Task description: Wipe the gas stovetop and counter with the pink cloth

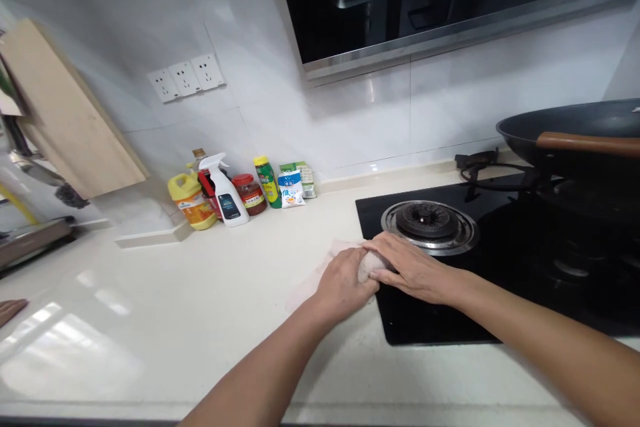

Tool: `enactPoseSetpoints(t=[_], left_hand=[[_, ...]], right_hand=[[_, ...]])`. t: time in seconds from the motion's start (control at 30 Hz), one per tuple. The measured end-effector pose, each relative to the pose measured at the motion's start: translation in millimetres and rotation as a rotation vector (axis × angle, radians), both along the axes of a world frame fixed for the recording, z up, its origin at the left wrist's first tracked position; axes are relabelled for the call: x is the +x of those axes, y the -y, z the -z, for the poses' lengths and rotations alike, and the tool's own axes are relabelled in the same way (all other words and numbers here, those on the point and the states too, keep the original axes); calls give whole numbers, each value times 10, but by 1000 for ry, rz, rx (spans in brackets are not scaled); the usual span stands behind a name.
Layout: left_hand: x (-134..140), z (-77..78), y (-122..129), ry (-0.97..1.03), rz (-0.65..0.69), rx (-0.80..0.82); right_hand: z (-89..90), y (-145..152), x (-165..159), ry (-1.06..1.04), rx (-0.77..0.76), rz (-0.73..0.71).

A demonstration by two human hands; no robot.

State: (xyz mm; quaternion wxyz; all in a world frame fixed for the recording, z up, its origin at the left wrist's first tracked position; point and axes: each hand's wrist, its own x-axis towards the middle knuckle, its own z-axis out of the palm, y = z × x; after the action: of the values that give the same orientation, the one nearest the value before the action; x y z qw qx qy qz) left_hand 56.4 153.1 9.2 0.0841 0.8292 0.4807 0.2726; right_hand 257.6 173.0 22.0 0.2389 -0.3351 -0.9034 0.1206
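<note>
A pale, crumpled cloth [369, 265] is bunched between my two hands at the left edge of the gas stove. My left hand [346, 283] curls around its left side, over the white counter. From the right, my right hand [404, 267] closes on the same cloth, just in front of the burner [427, 221]. A faint pinkish, blurred patch spreads over the counter behind my left hand; whether it is part of the cloth I cannot tell.
A black wok [575, 130] with a wooden handle stands on the stove [520, 267]. Against the wall are a white spray bottle [225, 193], a yellow jug [193, 203], a red-lidded jar [250, 193] and packets. A range hood [425, 7] hangs above. Brown fingers [11, 310] show at the left edge.
</note>
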Motion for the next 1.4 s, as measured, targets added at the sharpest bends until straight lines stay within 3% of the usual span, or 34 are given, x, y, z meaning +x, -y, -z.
enactPoseSetpoints(t=[0.13,0.47,0.73,0.87,1.0,1.1,1.23,1.4], left_hand=[[12,-9,20,107,78,18],[-1,-170,101,319,331,30],[6,-92,17,355,192,83],[-24,-116,1,340,110,144],[-42,-118,-22,350,97,179],[-38,-84,-45,353,88,161],[-24,-34,-61,413,55,99],[-14,-19,-72,567,-57,-36]], right_hand=[[4,-51,25,11,-28,51],[-77,-2,46,-6,-42,-28],[-118,-17,43,-35,-166,-59],[-139,-125,136,12,-153,79],[-177,-272,291,104,-61,343],[-183,-315,331,137,45,451],[-84,-212,193,72,198,327],[66,-39,9,140,113,50]])
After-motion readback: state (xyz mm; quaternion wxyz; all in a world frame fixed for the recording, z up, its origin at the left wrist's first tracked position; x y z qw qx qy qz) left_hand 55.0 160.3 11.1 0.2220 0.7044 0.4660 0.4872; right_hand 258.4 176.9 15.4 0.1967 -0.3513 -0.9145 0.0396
